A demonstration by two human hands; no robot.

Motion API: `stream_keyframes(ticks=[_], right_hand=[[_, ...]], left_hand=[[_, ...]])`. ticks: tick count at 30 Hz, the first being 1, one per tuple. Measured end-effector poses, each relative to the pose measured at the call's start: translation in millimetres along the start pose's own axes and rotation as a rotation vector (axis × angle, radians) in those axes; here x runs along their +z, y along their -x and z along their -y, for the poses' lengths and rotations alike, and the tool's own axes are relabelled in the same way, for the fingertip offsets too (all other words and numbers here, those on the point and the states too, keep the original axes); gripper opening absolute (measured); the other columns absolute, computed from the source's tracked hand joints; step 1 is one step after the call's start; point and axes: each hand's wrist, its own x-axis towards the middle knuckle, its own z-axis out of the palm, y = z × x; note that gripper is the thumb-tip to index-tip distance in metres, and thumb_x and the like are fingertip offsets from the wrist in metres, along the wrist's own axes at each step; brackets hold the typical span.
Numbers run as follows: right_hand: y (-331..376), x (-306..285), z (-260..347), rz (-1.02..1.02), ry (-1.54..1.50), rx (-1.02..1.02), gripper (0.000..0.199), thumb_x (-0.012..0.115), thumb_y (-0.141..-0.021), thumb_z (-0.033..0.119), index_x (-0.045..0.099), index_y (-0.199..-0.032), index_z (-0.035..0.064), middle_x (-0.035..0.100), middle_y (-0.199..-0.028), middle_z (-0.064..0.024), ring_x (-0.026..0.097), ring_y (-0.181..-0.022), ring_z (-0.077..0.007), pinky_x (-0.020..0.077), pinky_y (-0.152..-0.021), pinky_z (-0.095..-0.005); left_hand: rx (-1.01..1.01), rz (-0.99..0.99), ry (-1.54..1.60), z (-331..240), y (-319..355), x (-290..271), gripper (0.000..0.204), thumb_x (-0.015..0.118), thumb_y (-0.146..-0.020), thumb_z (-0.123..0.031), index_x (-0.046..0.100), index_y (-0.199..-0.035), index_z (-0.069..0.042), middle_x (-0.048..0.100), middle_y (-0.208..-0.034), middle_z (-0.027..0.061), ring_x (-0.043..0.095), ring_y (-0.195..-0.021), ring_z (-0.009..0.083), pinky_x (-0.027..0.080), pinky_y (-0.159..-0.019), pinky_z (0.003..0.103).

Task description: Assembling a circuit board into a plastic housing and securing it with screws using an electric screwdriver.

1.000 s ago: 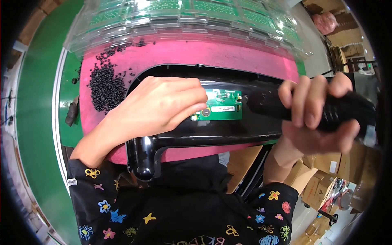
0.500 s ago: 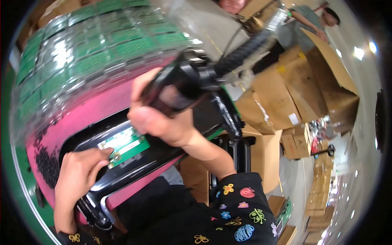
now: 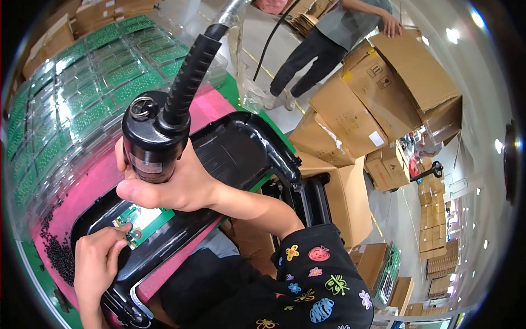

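Observation:
A black electric screwdriver [image 3: 150, 140] stands nearly upright in my right hand [image 3: 181, 178], its ribbed cable sleeve rising from the top. My fingers wrap round its body just above a green circuit board [image 3: 159, 220]; its tip is hidden behind the hand. The board lies in a glossy black plastic housing [image 3: 233, 145]. My left hand [image 3: 98, 257] pinches at the board's left end, thumb and forefinger close together beside a small round part. Whether a screw sits between those fingertips is too small to tell.
Pink matting [image 3: 216, 104] lies under the housing. Many small black screws [image 3: 59, 257] are heaped at its left. Clear trays of green circuit boards [image 3: 104, 71] fill the far left. Cardboard boxes [image 3: 350, 120] stand at right, with another person [image 3: 339, 33] behind them.
My right hand has brought the screwdriver left and upright, over the board. My left hand stays at the board's left end. The view has shifted somewhat, and the person behind appears farther left.

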Motion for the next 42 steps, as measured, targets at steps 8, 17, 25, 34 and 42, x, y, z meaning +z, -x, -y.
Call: stream_keyframes(ticks=[8,17,25,34,42], right_hand=[[-3,-8,3,0.02,0.172,-0.009,0.026,0.075,-0.076,0.009,0.057,-0.094,0.0029,0.057,-0.074,-0.0014,0.056,-0.066,-0.0088,0.0459,-0.061,-0.0248],[0,-15,-8,0.201,0.063,-0.142,0.037,0.056,-0.091,0.037,0.045,-0.108,0.0056,0.045,-0.059,-0.0015,0.041,-0.047,-0.0119,0.0329,-0.047,-0.028],[-1,-11,-4,0.184,0.075,-0.15,0.038,0.058,-0.091,0.037,0.046,-0.108,0.0056,0.045,-0.059,-0.0013,0.04,-0.046,-0.0115,0.033,-0.046,-0.0284],[-4,-2,-7,0.076,0.174,-0.021,0.029,0.081,-0.072,0.013,0.059,-0.089,0.0031,0.057,-0.078,0.0005,0.054,-0.068,-0.0066,0.0435,-0.059,-0.0236],[-9,-2,-14,0.067,0.07,-0.029,0.026,0.079,-0.073,0.01,0.059,-0.088,0.003,0.055,-0.078,0.0039,0.05,-0.073,-0.0045,0.0434,-0.064,-0.0233]], left_hand=[[-0.005,0.071,-0.066,5,-2,-3,0.008,0.064,-0.085,-0.008,0.064,-0.089,-0.001,0.069,-0.089,0.0141,0.064,-0.073,0.0364,0.05,-0.063,0.041],[0.042,-0.02,-0.044,10,8,2,0.012,0.066,-0.086,-0.012,0.067,-0.095,-0.004,0.07,-0.088,0.0096,0.064,-0.071,0.0334,0.05,-0.058,0.04],[0.068,0.03,-0.051,5,1,-6,0.013,0.066,-0.086,-0.013,0.068,-0.097,-0.005,0.07,-0.089,0.0103,0.064,-0.074,0.0344,0.05,-0.06,0.041],[-0.03,0.051,-0.057,-5,2,-6,0.007,0.064,-0.085,-0.007,0.063,-0.087,0.0,0.07,-0.092,0.0143,0.064,-0.074,0.0368,0.051,-0.062,0.04],[0.031,0.026,0.009,-4,-3,1,0.005,0.061,-0.082,0.004,0.061,-0.086,0.006,0.068,-0.093,0.0215,0.064,-0.073,0.0384,0.05,-0.065,0.039]])
